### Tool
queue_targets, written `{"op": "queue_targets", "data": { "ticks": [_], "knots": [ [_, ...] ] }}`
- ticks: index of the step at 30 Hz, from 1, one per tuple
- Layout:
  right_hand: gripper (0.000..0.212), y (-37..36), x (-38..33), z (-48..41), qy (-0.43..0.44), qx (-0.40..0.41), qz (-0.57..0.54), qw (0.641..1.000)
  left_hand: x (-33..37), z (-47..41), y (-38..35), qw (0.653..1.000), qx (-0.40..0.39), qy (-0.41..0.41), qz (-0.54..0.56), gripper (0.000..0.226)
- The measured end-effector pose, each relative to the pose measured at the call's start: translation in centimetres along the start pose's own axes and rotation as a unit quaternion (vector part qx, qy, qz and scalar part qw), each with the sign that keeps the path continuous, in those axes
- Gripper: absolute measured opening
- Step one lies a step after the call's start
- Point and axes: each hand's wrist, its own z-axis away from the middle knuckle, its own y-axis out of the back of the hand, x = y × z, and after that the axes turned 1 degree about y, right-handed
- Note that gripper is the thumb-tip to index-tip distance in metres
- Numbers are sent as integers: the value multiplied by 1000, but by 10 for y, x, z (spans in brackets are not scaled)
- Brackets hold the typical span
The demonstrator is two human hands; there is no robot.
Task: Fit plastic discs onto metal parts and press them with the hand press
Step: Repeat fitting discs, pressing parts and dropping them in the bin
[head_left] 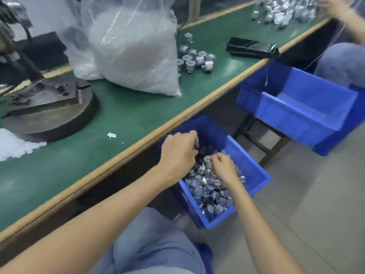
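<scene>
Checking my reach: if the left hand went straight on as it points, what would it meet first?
Probably the metal parts in the blue bin; the left hand points down at them, depth unclear.

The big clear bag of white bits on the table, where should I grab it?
Probably by its loose, crumpled top, coming from above. In the big clear bag the white discs have slumped into a fat bottom resting on the green table, too wide for a hand, while the film up top looks slack and should bunch in a fist.
</scene>
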Motion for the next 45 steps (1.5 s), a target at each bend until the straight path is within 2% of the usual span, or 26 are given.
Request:
{"op": "queue_targets", "data": {
  "ticks": [2, 3, 6, 8, 12, 16, 20, 25, 28, 33, 39, 42, 45],
  "knots": [
    [32, -1, 36, -4, -62, 5, 49, 997, 1, 6, -6, 1000, -12, -19, -10, 7],
    [33, -2, 47, -6, -82, 9, 58, 995, 2, 8, -7, 999, -11, -26, -14, 12],
    [39, -7, 64, -11, -116, 26, 53, 992, 1, 11, -8, 999, -9, -28, -15, 20],
    [30, -10, 67, -13, -134, 51, 29, 989, 1, 11, -7, 1000, -5, -25, -17, 22],
    [23, -12, 67, -12, -142, 118, 10, 983, -2, 11, -1, 1000, 8, -25, -13, 26],
    [21, -7, 51, -9, -114, 125, 9, 986, -11, 12, 8, 999, 25, -17, -10, 25],
    [22, -6, -5, -2, -25, 126, -16, 992, -23, 15, 24, 999, 49, -4, -4, 26],
    [17, -19, -117, 12, 178, 118, -108, 971, -58, 21, 65, 995, 94, 24, -19, 25],
    [16, -43, -180, 27, 270, 58, -145, 950, -91, 29, 105, 990, 132, 44, -16, 21],
    [25, -108, -265, 54, 358, -81, -150, 918, -148, 64, 176, 973, 202, 108, -27, 10],
    [15, -201, -357, 119, 475, -230, -110, 842, -202, 141, 253, 932, 201, 259, -154, 8],
    [15, -245, -393, 166, 539, -293, -84, 785, -218, 187, 284, 890, 150, 340, -263, 7],
    [15, -282, -415, 216, 600, -335, -68, 724, -230, 235, 310, 852, 109, 412, -305, 7]
  ]
}}
